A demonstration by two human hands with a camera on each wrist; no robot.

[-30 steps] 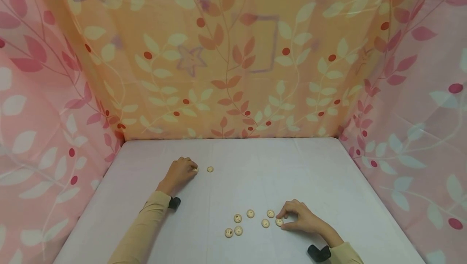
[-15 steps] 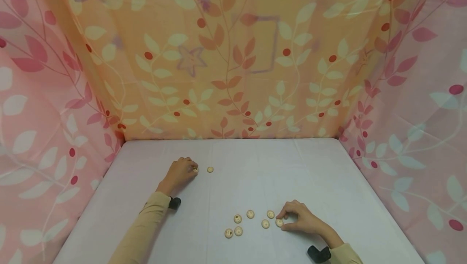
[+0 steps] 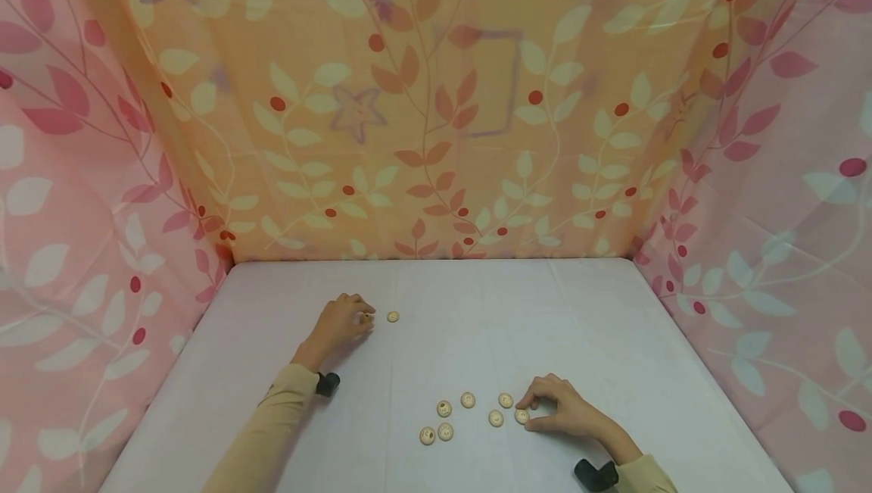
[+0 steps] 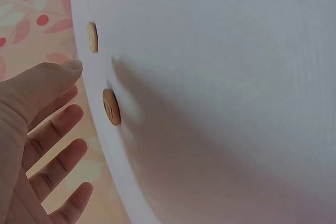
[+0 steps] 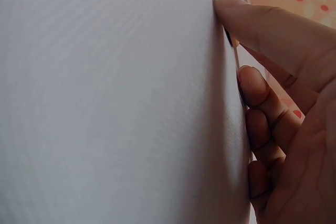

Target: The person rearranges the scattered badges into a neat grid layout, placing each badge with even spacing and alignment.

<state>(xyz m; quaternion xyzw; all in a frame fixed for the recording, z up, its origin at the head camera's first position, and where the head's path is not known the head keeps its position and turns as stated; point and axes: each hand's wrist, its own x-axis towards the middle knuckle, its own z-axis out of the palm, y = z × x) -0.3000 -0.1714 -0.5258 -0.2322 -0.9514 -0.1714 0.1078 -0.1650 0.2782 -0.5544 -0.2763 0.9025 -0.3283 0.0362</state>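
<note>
Half a second ago my left hand (image 3: 338, 322) was pinching a disc (image 4: 111, 107); now its thumb and fingers are spread, and that disc lies on the table (image 3: 436, 349) just beside them, apart from my thumb in the left wrist view. The fingertips reach slightly farther to the right than before. Another disc (image 3: 393, 316), just past those fingertips to the right, has stayed where it was.

My right hand (image 3: 565, 408) has not moved: thumb and forefinger pinch the pinched disc (image 3: 521, 416) at its edges, as they did earlier. Just left of its fingertips lie an upper disc (image 3: 506, 400) and a lower disc (image 3: 496, 419). Farther left of that hand sits a loose group (image 3: 446, 431) of four, also unchanged.

From the head, my left fingers cover most of the disc beside them, so only a small piece shows. Dark marks on its face show from the left wrist, but I can't read them. From the right wrist, my thumb hides nearly all of the pinched disc, leaving a sliver, and the pieces at the top are cut off and blurred. My right sleeve (image 3: 647, 473), behind that hand, runs out of the head view's bottom edge.
</note>
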